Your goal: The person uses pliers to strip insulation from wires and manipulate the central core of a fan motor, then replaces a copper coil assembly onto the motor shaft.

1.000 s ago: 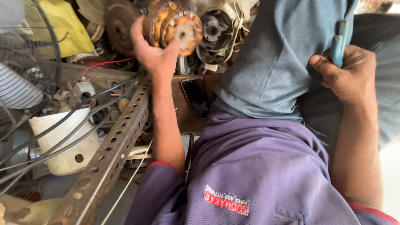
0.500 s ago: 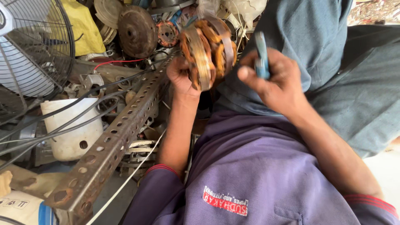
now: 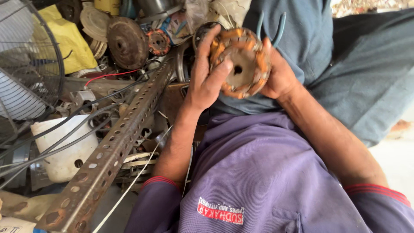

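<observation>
You hold the round motor stator (image 3: 239, 62) with copper windings between both hands, in front of your chest. Your left hand (image 3: 206, 77) wraps its left side, thumb across the face. Your right hand (image 3: 279, 75) closes on its right edge and hides the tool with blue handles (image 3: 280, 26), only the handles show.

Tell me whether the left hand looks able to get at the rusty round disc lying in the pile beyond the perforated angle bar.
Probably not as things stand: the left hand is wrapped around the motor stator, shared with the right hand. The rusty disc itself lies uncovered beyond the perforated angle bar, so a freed hand would likely reach it.
</observation>
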